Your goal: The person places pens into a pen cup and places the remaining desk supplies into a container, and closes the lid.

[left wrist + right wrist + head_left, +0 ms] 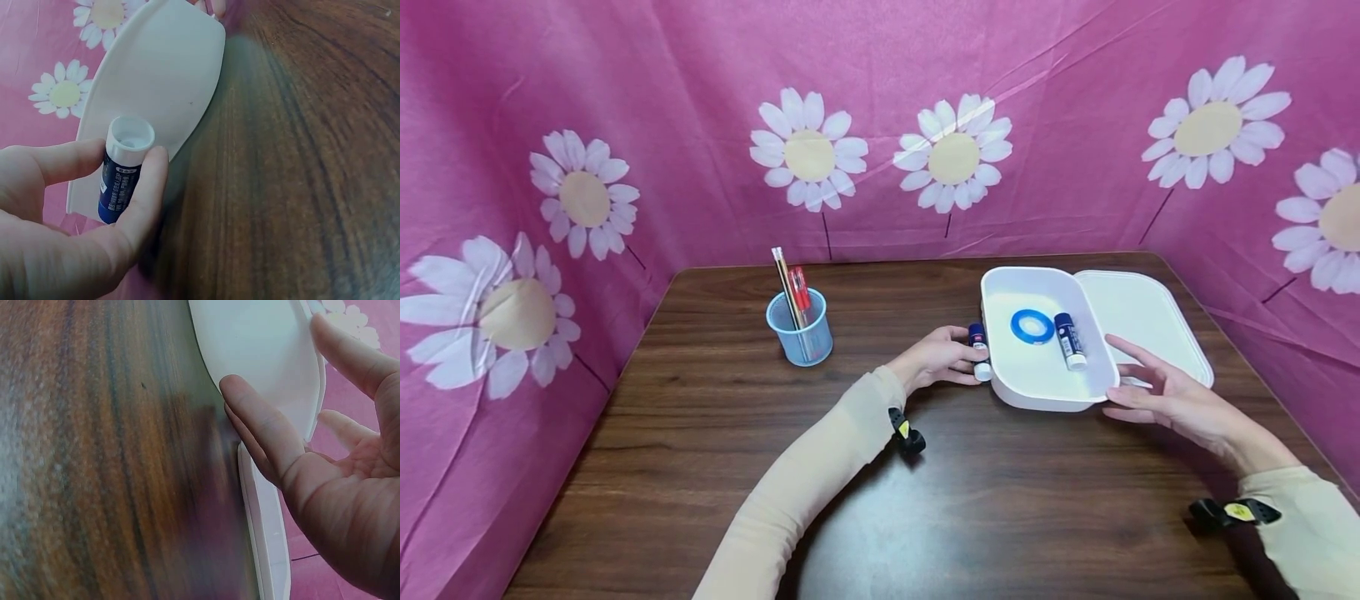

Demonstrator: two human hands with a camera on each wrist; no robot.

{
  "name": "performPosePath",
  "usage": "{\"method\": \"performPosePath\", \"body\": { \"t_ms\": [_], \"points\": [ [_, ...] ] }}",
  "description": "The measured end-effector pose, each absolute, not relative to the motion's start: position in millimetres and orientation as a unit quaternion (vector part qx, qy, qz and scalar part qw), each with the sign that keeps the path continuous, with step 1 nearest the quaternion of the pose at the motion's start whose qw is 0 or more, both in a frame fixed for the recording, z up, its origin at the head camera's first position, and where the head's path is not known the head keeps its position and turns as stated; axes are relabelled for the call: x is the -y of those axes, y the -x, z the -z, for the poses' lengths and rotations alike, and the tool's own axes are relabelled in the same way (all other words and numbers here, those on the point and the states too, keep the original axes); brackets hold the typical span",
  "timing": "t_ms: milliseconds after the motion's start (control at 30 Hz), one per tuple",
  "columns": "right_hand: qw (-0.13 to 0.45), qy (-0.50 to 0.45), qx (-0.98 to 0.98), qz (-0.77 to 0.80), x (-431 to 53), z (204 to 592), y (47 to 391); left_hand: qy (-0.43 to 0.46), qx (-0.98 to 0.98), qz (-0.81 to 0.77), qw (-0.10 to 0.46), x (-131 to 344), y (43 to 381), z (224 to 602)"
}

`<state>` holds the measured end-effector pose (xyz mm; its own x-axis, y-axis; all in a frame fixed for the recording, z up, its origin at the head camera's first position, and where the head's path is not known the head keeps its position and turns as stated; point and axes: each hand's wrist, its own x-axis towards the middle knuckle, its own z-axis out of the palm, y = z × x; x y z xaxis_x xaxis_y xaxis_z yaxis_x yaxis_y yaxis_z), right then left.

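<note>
My left hand (pixel 942 358) pinches a blue-and-white glue stick (pixel 978 352) between thumb and fingers, just outside the left wall of a white open box (pixel 1052 402). In the left wrist view the glue stick (pixel 120 187) is tilted, its white end towards the camera. Inside the box lie a blue tape roll (pixel 1032 327) and a second glue stick (pixel 1070 342). My right hand (pixel 1172 400) rests against the box's right side with fingers spread and fairly straight. In the right wrist view those fingers (pixel 265 422) lie along the white box wall (pixel 259 347).
The white lid (pixel 1157 312) lies right of the box, partly behind my right hand. A light-blue mesh pen cup (pixel 805 340) holding pencils and a red pen stands left of centre on the brown wooden table (pixel 700 433). A pink flowered cloth (pixel 880 50) hangs around the table.
</note>
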<state>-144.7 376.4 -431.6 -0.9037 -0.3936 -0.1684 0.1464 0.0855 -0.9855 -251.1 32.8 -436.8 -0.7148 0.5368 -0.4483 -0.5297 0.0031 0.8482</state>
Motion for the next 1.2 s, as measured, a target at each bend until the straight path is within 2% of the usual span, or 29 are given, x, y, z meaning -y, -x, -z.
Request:
{"method": "performPosePath", "body": {
  "t_ms": [433, 833, 1200],
  "points": [
    [0.199, 0.098, -0.699, 0.68, -376, 433, 144, -0.008, -0.576, -0.725, 0.378, -26, 252, 437],
    [0.197, 0.092, -0.707, 0.673, -377, 432, 144, -0.057, -0.566, -0.75, 0.338, -12, 262, 401],
    [0.191, 0.079, -0.728, 0.654, -375, 431, 144, -0.091, -0.561, -0.741, 0.358, -34, 267, 372]
  ]
}}
